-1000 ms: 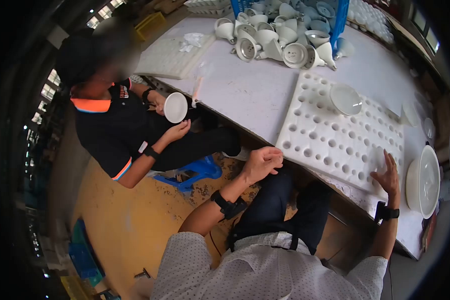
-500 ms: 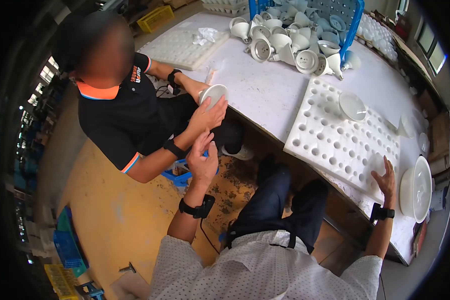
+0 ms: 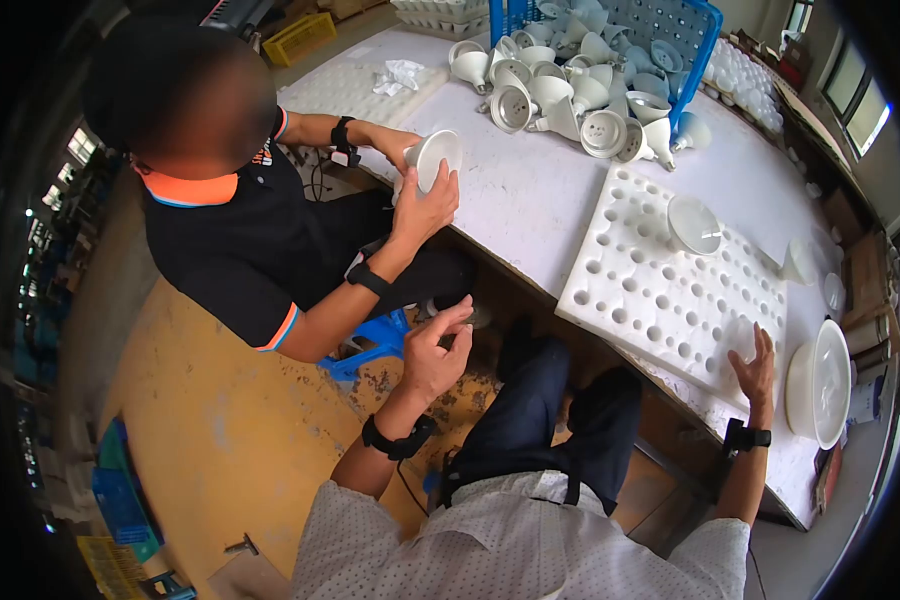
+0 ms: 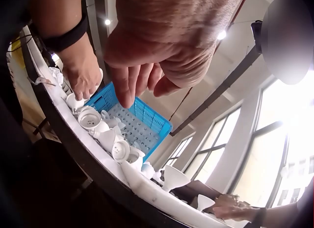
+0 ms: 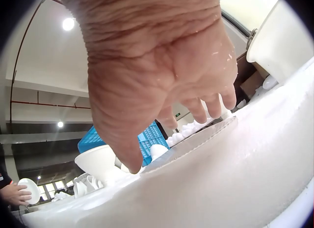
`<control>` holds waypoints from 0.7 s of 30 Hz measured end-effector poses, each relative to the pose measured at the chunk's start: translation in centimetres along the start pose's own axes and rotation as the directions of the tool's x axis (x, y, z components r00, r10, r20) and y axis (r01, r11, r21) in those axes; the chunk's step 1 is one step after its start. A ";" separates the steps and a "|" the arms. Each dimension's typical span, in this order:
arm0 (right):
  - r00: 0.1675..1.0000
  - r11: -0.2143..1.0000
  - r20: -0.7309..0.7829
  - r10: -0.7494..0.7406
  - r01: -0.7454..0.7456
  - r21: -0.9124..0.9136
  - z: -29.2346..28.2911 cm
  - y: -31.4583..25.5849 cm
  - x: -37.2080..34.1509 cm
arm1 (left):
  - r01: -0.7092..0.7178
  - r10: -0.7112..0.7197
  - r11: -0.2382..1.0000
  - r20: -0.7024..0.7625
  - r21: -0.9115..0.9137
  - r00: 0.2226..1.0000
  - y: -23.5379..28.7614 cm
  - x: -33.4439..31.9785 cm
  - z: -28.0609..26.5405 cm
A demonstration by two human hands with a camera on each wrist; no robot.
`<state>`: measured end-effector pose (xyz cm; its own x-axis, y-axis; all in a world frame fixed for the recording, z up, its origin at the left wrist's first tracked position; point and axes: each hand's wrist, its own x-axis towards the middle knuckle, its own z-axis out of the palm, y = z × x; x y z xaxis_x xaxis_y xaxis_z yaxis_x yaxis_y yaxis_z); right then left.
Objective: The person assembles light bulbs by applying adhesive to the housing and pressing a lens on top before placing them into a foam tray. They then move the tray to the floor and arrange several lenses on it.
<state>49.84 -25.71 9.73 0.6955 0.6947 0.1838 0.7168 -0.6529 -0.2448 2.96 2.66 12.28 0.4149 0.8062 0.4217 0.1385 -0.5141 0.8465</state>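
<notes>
My left hand (image 3: 437,355) hangs in the air in front of the table edge, fingers loosely bent, holding nothing. Close beyond it, another person's hands (image 3: 425,208) hold a white cone-shaped lamp housing (image 3: 438,158). My right hand (image 3: 755,368), its fingers spread, is at the right front edge of a white foam board (image 3: 610,270) full of round holes. Nothing is in its grip in the right wrist view, where the palm (image 5: 167,71) hangs over the white surface. One lamp housing with a glossy cover (image 3: 694,225) stands in the board.
Several lamp housings (image 3: 602,133) lie heaped before a blue crate (image 3: 705,60) at the table's back. A large white tub (image 3: 818,385) stands right of my right hand. Another foam board (image 3: 340,100) with crumpled plastic (image 3: 398,77) lies at the far left. Below is a blue stool (image 3: 370,345).
My left hand has swung left from the board's corner to the other person's arm, then back slightly right. The other person has raised the lamp housing toward the table. My right hand stays by the board.
</notes>
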 end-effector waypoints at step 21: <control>0.986 0.989 -0.159 -0.059 0.079 0.122 0.9 -0.2 -1.6 | 0.204 -0.214 0.977 0.327 0.065 0.920 -0.3 -4.4 1.6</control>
<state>48.59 -26.42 8.59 0.6514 0.6750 0.3466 0.7577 -0.5543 -0.3444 2.53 -1.19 9.68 0.6466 0.7562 0.1005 0.2788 -0.3569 0.8916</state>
